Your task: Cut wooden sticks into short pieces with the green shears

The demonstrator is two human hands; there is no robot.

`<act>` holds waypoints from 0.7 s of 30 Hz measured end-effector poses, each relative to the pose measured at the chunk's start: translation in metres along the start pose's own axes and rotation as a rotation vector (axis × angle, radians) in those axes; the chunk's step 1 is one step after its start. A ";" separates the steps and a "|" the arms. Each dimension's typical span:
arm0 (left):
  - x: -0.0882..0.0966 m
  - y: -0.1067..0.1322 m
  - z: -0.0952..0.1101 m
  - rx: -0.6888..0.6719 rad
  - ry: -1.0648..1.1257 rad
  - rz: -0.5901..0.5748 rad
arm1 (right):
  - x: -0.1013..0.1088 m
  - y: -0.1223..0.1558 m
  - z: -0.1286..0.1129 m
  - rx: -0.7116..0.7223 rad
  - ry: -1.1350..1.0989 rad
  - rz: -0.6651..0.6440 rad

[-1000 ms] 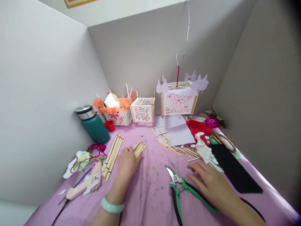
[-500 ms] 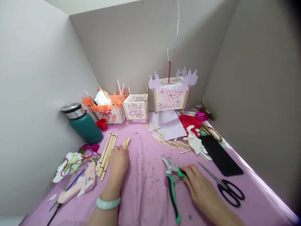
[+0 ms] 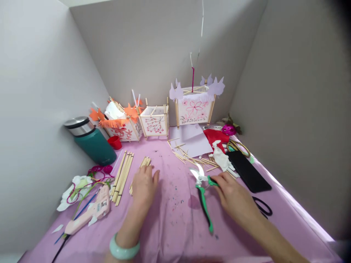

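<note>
My left hand [image 3: 144, 187] lies flat on the pink cloth [image 3: 170, 223], fingers stretched over the near end of a small bundle of short wooden sticks [image 3: 145, 161]. A row of longer sticks [image 3: 122, 175] lies just to its left. My right hand [image 3: 233, 195] is closed on one handle of the green-handled pruning shears [image 3: 203, 200]. Their blades [image 3: 196, 171] are open and point away from me, and the other handle hangs free above its shadow.
Three paper lanterns [image 3: 155, 124] [image 3: 194, 108] [image 3: 120, 127] stand along the back wall. A teal flask [image 3: 93, 144] and a pink glue gun [image 3: 91, 211] are on the left. Loose sticks [image 3: 189, 157], a black flat object [image 3: 248, 171] and black scissors [image 3: 263, 208] are on the right.
My right hand has taken hold of the pruning shears and raised them off the cloth. My left hand slid the short sticks to the left, next to the longer ones.
</note>
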State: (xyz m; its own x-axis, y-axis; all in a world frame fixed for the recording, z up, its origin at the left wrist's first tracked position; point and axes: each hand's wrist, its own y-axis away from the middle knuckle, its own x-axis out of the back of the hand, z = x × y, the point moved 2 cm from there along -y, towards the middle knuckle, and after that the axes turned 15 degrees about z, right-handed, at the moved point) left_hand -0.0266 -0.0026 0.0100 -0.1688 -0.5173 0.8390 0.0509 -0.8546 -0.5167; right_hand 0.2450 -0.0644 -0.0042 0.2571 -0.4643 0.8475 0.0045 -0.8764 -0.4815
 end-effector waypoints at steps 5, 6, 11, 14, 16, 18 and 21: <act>0.009 0.044 0.047 -0.085 0.195 -0.361 | -0.017 0.011 -0.033 0.019 -0.134 0.054; 0.010 0.054 0.052 -0.130 0.202 -0.377 | -0.019 0.016 -0.036 0.045 -0.135 0.088; 0.001 0.097 0.047 -0.318 0.258 -0.302 | -0.001 0.072 -0.015 0.036 -0.212 0.376; -0.011 0.112 0.034 -0.466 0.346 -0.147 | 0.010 0.132 0.016 -0.102 -0.242 0.474; -0.018 0.117 0.027 -0.549 0.390 -0.062 | 0.012 0.174 0.042 -0.256 -0.221 0.515; -0.023 0.118 0.023 -0.612 0.418 -0.006 | 0.015 0.211 0.074 -0.572 -0.223 0.571; -0.025 0.118 0.022 -0.667 0.443 0.040 | 0.019 0.252 0.125 -1.309 -0.319 0.664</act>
State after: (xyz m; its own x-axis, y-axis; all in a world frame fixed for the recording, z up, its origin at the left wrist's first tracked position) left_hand 0.0050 -0.0915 -0.0682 -0.5618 -0.3616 0.7441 -0.5102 -0.5565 -0.6557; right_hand 0.3720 -0.2780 -0.1374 0.0603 -0.9169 0.3946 -0.9932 -0.0945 -0.0676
